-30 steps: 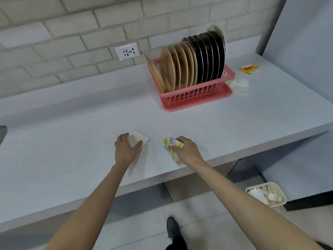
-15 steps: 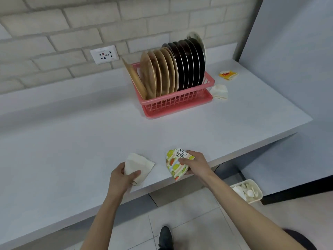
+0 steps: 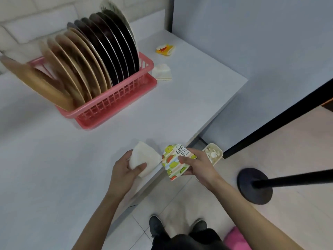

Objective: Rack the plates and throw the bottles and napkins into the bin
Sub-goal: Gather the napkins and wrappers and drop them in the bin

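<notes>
My left hand (image 3: pixel 124 173) grips a folded white napkin (image 3: pixel 144 158) over the counter's front edge. My right hand (image 3: pixel 197 166) holds a fruit-printed napkin (image 3: pixel 173 162) just past that edge, above the floor. A cream bin (image 3: pixel 213 155) with white scraps inside stands on the floor to the right of my right hand. The pink rack (image 3: pixel 115 103) on the counter holds several tan and black plates (image 3: pixel 93 56) on edge. Right of the rack lie a white napkin (image 3: pixel 162 72) and, farther back, a yellow printed napkin (image 3: pixel 164 49).
The white counter (image 3: pixel 45 159) ends at a grey wall panel (image 3: pixel 252 42) on the right. A black stand with a round base (image 3: pixel 255 185) sits on the tiled floor right of my arm. My shoes (image 3: pixel 156 226) are below.
Both hands lifted their napkins off the counter and drew them toward the front edge. My view swung right and down, bringing the bin and black stand into view.
</notes>
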`<move>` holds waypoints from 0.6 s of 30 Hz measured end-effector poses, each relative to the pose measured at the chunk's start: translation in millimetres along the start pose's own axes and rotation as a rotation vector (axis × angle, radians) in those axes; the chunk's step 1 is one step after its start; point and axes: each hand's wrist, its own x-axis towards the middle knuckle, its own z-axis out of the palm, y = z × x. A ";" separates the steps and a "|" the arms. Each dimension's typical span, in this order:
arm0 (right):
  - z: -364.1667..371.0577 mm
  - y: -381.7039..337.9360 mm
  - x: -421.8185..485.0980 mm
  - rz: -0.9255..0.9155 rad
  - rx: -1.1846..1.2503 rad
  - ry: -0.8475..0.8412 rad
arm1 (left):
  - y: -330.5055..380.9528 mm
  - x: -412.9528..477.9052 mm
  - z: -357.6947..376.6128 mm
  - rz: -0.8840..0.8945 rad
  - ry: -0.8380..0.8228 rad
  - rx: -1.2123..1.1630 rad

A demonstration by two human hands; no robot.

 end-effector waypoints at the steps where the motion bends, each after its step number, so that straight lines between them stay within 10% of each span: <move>1: -7.9 -1.9 0.4 -0.005 0.009 0.032 | 5.2 9.2 8.8 0.012 -0.027 0.015; 18: -242.7 20.6 7.8 0.085 0.182 0.215 | 50.3 27.2 244.6 -0.060 -0.267 0.284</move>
